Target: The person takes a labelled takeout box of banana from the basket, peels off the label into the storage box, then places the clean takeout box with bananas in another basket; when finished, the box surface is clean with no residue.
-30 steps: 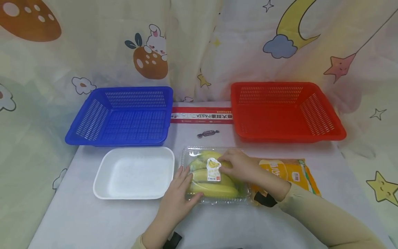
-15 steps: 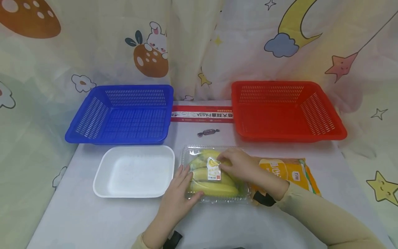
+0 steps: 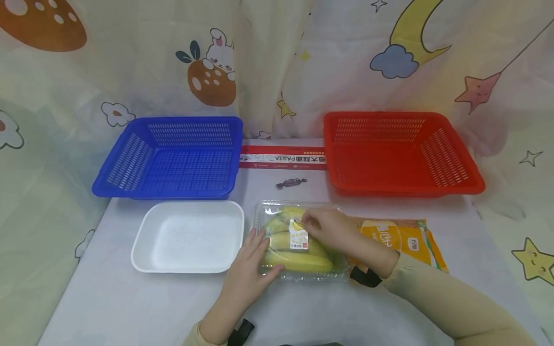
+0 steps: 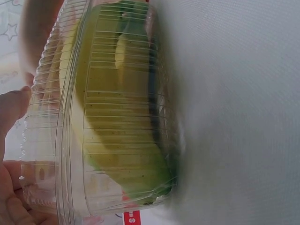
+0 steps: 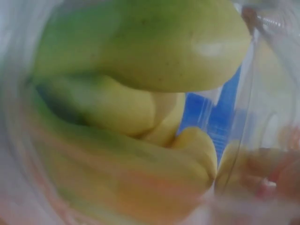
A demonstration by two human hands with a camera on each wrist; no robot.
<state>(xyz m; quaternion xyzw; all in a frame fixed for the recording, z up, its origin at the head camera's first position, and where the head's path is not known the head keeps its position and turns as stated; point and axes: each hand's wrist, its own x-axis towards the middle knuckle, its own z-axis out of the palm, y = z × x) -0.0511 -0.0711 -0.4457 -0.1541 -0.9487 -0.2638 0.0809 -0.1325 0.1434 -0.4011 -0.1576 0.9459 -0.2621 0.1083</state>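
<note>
White surface (image 3: 303, 312), head view: clear box (image 3: 294, 264) lies between white tray (image 3: 188, 235) and orange packet (image 3: 402, 240), your left hand (image 3: 246, 269) spreads its fingers on it, your right hand (image 3: 331, 228) bends its fingers at the label (image 3: 298, 236), pinch indeterminable; left wrist: ribbed side; right wrist: blurred bananas (image 5: 154, 51).

Head looks down; wrist views share bananas (image 4: 112, 122), right probably nearer

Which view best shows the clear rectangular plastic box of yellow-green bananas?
Head view: it shows the box nearly whole from above, only the left hand and right hand covering parts. The left wrist view gives one ribbed side wall close up, cut by the frame; the right wrist view is blurred, mostly bananas through plastic.
</note>
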